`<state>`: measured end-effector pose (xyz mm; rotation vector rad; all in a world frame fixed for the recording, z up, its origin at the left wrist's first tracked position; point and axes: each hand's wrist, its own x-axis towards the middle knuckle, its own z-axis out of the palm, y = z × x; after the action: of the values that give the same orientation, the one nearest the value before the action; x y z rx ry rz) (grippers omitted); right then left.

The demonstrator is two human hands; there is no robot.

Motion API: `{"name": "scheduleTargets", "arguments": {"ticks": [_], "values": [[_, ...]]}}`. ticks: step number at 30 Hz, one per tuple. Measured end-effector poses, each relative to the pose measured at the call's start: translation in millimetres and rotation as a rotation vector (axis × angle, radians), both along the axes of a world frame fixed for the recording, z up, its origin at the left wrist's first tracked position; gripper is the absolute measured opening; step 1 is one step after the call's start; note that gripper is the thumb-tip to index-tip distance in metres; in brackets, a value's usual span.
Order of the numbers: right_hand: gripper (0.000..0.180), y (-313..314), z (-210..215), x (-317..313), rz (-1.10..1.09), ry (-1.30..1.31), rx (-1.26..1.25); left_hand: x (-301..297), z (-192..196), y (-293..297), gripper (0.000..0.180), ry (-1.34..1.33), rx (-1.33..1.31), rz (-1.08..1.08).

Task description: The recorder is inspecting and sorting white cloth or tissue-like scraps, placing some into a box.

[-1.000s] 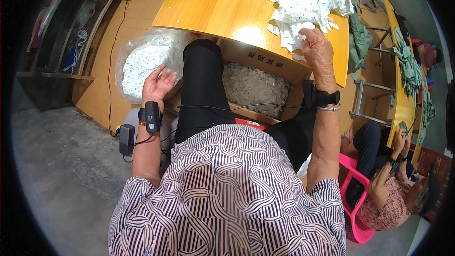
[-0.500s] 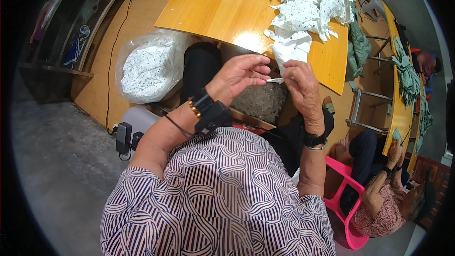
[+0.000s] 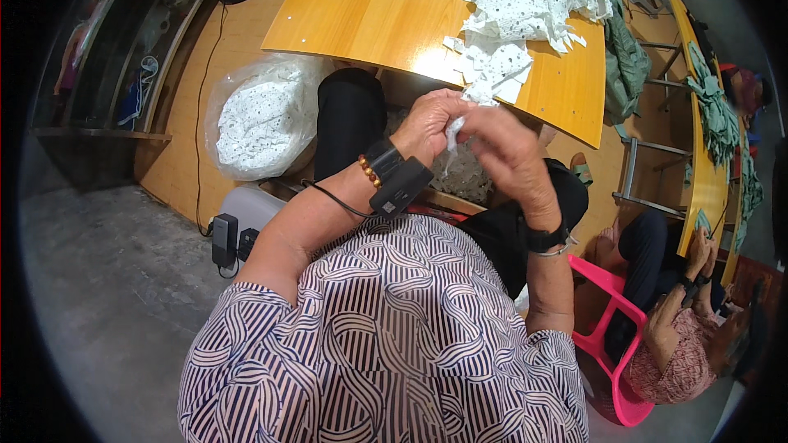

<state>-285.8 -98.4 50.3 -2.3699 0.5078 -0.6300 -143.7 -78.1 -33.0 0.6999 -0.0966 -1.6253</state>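
Note:
At the near edge of the table, my left hand (image 3: 428,125) is closed, its fingertips pinching a small white scrap of cloth (image 3: 452,138) that hangs down. My right hand (image 3: 510,152) is just right of it, fingers bent toward the scrap and smeared by motion, so whether they grip anything is unclear. Directly beyond both hands, a white dark-spotted cloth piece (image 3: 492,66) lies on the table and reaches its near edge. Below the hands, partly hidden by them, an open container (image 3: 468,176) between my knees holds many small pale bits.
A heap of spotted white cloth (image 3: 533,0) covers the far right of the yellow wooden table (image 3: 353,12). A clear bag of similar cloth (image 3: 261,127) stands on the floor at left. At right, another person (image 3: 673,349) sits on a pink chair (image 3: 611,312) beside a table with green cloth (image 3: 714,119).
My hands have come closer together. My left hand has closed on the white scrap, which now hangs down. The cloth at the table edge lies flatter, and the view has shifted slightly.

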Motion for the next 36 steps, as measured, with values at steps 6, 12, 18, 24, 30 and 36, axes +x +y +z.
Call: {"name": "scheduleTargets", "arguments": {"ticks": [6,12,18,24,30,36], "values": [[0.025,-50.8,-12.9,9.2,-0.286,0.206,-0.379,17.0,22.8,10.4,0.013,-0.109,-0.021,-0.211],[0.023,-81.0,-27.4,4.4,-0.401,0.318,-0.514,43.5,25.7,32.1,0.018,-0.068,-0.084,-0.274],[0.017,-48.3,-4.4,9.6,-0.445,0.014,-0.464,53.1,22.8,43.7,0.022,0.157,-0.168,-0.119],[0.024,8.3,-27.1,17.2,-0.223,-0.208,0.508,47.0,18.5,40.0,0.024,0.0,-0.195,-0.135],[0.019,-3.9,-41.3,2.6,-0.248,-0.003,0.393,45.8,19.9,45.7,0.026,-0.035,-0.196,-0.116],[0.026,-11.4,-78.4,-26.9,-0.345,0.297,0.141,50.4,27.4,53.4,0.035,-0.154,-0.194,-0.15]]}}
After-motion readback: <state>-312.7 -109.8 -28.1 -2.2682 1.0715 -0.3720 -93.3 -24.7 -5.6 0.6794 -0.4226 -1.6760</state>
